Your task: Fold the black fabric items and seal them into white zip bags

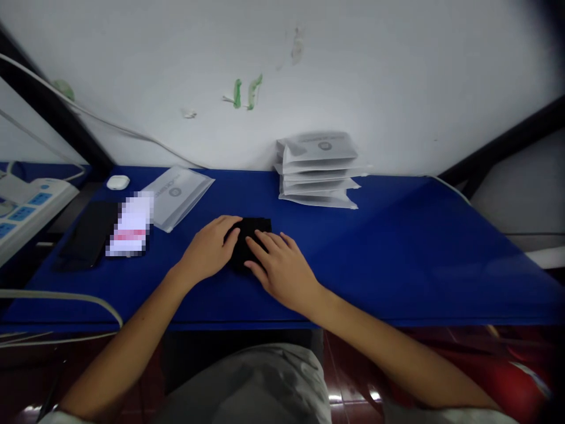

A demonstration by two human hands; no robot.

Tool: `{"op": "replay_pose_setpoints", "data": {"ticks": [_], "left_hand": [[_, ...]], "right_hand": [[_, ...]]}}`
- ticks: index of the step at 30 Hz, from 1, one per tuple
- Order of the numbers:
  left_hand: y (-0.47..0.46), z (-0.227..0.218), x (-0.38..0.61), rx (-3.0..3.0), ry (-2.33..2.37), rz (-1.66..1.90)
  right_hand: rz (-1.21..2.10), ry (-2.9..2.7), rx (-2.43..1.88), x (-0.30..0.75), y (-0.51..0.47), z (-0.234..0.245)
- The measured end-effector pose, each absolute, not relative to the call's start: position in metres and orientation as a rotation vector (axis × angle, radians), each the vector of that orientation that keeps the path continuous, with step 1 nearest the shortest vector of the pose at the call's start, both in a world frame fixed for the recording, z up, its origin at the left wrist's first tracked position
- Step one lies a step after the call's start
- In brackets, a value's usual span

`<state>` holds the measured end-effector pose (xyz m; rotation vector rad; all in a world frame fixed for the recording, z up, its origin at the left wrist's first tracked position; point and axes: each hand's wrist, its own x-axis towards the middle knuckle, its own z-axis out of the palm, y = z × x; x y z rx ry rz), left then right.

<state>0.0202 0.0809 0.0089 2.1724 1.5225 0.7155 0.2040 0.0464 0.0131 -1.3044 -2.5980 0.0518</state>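
Note:
A small folded black piece of cloth (247,250) lies on the blue table in front of me; its exact kind cannot be made out. My left hand (212,247) rests at its left and far edge, the thumb apart from the outstretched fingers. From the right, my right hand (285,268) lies over the cloth with its fingers spread and pressed lightly on top. Both hands cover part of the black fabric. Behind it, to the right, stands a stack of frosted zip bags (320,171) with a round printed mark. Another frosted zip bag (176,197) lies flat to the left.
On the left are a dark phone (86,235), a phone with a lit, blurred screen (130,227), a white earphone case (118,182) and a white power strip (33,209). A white cable (115,126) runs along the wall. The blue table (419,253) stretches to the right.

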Motion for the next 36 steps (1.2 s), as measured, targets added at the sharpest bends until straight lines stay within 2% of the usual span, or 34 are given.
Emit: {"op": "replay_pose_setpoints", "data": {"ticks": [6, 11, 16, 23, 29, 36], "left_hand": [[0.075, 0.011, 0.0, 2.134, 1.631, 0.699], [0.074, 0.005, -0.008, 2.081, 1.708, 0.707], [0.074, 0.001, -0.008, 2.094, 1.705, 0.701], [0.072, 0.0, -0.008, 2.101, 1.739, 0.705], [0.075, 0.003, -0.008, 2.362, 1.889, 0.698], [0.099, 0.014, 0.0, 2.449, 2.188, 0.427]], "right_hand": [[0.273, -2.799, -1.177, 0.241, 0.086, 0.031], [0.086, -2.493, -1.443, 0.22, 0.079, 0.029], [0.037, -2.59, -1.432, 0.196, 0.071, -0.002], [-0.055, -2.444, -1.594, 0.196, 0.086, -0.007], [-0.083, -2.528, -1.528, 0.199, 0.093, -0.016], [-0.114, -2.562, -1.461, 0.204, 0.096, -0.017]]}}
